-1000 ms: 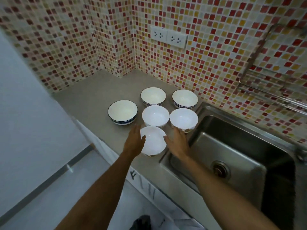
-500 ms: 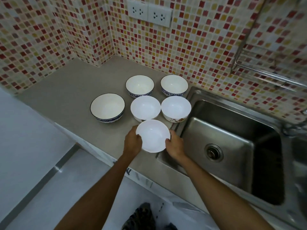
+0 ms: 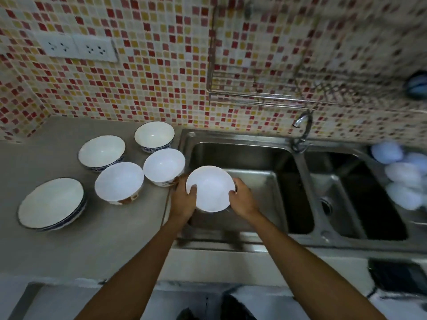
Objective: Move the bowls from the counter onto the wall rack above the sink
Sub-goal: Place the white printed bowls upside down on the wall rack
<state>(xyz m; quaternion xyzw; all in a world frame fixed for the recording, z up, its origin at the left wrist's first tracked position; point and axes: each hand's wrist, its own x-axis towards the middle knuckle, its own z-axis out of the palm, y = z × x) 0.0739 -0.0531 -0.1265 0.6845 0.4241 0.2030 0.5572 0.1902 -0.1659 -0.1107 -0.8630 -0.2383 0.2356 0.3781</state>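
I hold a plain white bowl [image 3: 210, 188] in the air over the left basin of the sink, my left hand [image 3: 183, 199] on its left rim and my right hand [image 3: 242, 199] on its right rim. Several white bowls stay on the grey counter [image 3: 57, 245]: a wide blue-rimmed bowl [image 3: 51, 202] at the left, two bowls with brown marks [image 3: 119, 181] [image 3: 164, 166], and two blue-patterned bowls [image 3: 101, 151] [image 3: 154, 135] behind them. The metal wall rack [image 3: 265, 93] hangs on the tiles above the sink, blurred.
A double steel sink [image 3: 298, 158] fills the right side, with a tap [image 3: 302, 128] at its back between the basins. Blurred white round things [image 3: 402, 176] lie at the far right. Two wall sockets [image 3: 76, 47] sit on the mosaic tiles.
Both hands have lifted the white bowl off the counter's front edge and carried it right, over the sink. My view has swung right and up toward the rack.
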